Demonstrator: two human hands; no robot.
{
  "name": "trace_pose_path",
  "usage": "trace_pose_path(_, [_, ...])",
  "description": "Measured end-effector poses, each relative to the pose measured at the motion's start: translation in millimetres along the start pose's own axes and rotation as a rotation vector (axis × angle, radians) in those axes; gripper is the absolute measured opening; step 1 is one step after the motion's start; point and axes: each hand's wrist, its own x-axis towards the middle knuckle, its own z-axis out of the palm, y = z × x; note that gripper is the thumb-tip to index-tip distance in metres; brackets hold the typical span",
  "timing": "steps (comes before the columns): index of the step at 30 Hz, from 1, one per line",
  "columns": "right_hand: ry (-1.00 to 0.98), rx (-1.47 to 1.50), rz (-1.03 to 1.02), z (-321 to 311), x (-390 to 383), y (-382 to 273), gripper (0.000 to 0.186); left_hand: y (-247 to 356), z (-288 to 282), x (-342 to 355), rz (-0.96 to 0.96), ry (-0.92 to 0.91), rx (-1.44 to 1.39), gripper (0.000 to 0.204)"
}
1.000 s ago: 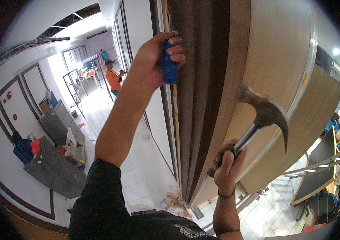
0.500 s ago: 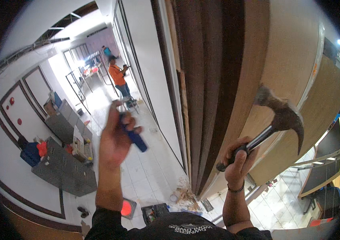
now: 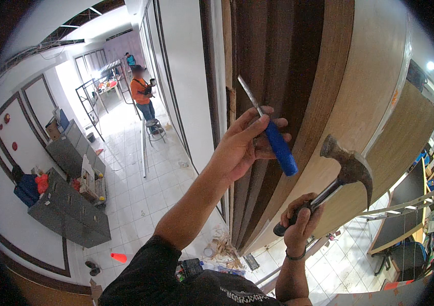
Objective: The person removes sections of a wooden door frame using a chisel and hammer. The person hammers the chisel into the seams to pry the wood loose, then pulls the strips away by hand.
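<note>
Left hand (image 3: 247,143) grasps a blue-handled, slim-bladed metal tool (image 3: 281,152), located at frame centre. Right hand (image 3: 301,220) is clenched around a black-gripped steel claw hammer (image 3: 352,168), right of centre, near a light-brown wooden panel (image 3: 367,86).

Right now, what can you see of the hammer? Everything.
Claw hammer with a worn, brownish-grey metal head, a shiny metallic shaft and a black grip. The right hand is wrapped around the grip, whose butt end sticks out below it. The shaft slants up to the right; the blunt striking end faces upper left and the claw curves right and down. It shows in front of the light wood-look panels; whether it touches them is hard to tell.
</note>
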Motion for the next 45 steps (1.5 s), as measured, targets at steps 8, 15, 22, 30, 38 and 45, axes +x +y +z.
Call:
trace_pose_path(8, [0.04, 0.023, -0.027, 3.4, -4.6, 1.7, 0.048, 1.6, -2.4, 9.3, 0.085, -0.019, -0.044, 0.033])
trace_pose_path(15, [0.212, 0.01, 0.146, -43.8, -14.1, 9.2, 0.041, -38.6, 2.9, 31.0, 0.135, -0.32, -0.101, 0.053])
trace_pose_path(22, [-0.061, -0.476, -0.028, 2.9, -21.8, 11.8, 0.026, -7.6, -36.2, 10.7, 0.293, 0.051, 0.036, 0.039])
trace_pose_path(30, [-0.073, -0.433, 0.062, 19.8, -22.0, -1.3, 0.034, -10.4, -35.4, 29.5, 0.206, -0.003, -0.155, 0.037])
trace_pose_path(38, [0.144, -0.078, 0.16, -8.1, -42.1, 56.6, 0.024, -43.3, -18.9, 27.1, 0.196, -0.063, -0.143, 0.034])
trace_pose_path(45, [0.37, 0.279, -0.186, 52.6, -24.8, -4.9, 0.046, 13.8, 9.6, 13.1, 0.148, 0.025, -0.316, 0.026])
